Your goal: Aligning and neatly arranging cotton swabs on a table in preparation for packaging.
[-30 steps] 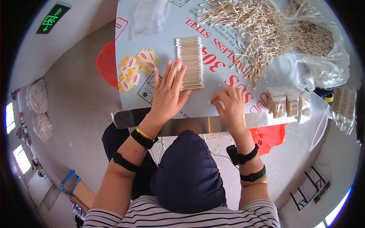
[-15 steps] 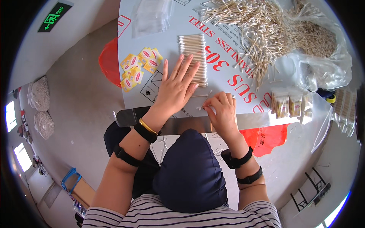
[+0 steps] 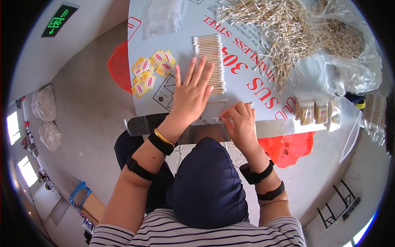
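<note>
A neat row of cotton swabs (image 3: 216,66), laid parallel, lies on the table in front of me. My left hand (image 3: 190,96) is open and flat, its fingers spread over the row's left edge. At the near end of the row a loose cotton swab (image 3: 217,101) lies apart, below my left thumb. Close to the table's front edge, my right hand (image 3: 242,121) pinches a slanted cotton swab (image 3: 223,108) between thumb and fingers. Its fingers partly hide what they grip.
A large heap of cotton swabs (image 3: 284,29) spills from a clear plastic bag (image 3: 349,74) at the far right. Filled packets (image 3: 306,111) stand at the right edge. Yellow cards (image 3: 144,74) lie left, below clear empty bags (image 3: 164,18). The metal table edge (image 3: 197,135) runs before my lap.
My left hand has shifted slightly left across the row, uncovering more of the swabs. My right hand keeps its pinch in nearly the same place.
</note>
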A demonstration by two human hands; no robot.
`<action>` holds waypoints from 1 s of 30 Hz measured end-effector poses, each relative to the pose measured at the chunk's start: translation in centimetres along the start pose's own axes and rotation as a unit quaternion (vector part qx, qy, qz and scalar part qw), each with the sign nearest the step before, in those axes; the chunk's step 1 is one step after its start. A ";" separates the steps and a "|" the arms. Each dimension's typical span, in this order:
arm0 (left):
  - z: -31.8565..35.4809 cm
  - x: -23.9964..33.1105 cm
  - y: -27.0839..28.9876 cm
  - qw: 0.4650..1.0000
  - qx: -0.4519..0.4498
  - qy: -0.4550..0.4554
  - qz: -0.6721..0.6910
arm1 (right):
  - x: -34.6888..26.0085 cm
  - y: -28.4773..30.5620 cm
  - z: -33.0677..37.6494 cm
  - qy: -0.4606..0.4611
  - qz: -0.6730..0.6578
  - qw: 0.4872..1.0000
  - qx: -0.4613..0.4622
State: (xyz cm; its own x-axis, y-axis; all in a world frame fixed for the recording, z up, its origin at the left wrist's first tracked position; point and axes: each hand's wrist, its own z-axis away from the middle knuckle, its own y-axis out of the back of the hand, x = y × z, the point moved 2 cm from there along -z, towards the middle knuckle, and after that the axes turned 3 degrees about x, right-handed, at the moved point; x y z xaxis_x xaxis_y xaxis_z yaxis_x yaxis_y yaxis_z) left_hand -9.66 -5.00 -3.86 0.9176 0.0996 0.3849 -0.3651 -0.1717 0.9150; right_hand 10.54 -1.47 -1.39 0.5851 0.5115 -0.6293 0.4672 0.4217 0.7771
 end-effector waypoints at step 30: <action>3.0 2.8 0.7 0.991 -0.078 -0.101 -0.027 | 0.4 -0.4 0.3 -0.007 0.001 1.000 0.020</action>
State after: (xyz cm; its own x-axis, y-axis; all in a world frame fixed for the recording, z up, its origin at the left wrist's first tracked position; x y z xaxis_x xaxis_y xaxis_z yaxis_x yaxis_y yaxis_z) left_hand -6.83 -7.77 -2.53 0.9438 -0.0958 0.3163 -0.3192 -0.0166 0.9475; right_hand 10.80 -1.62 -1.96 0.5957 0.5015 -0.6274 0.4912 0.3905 0.7786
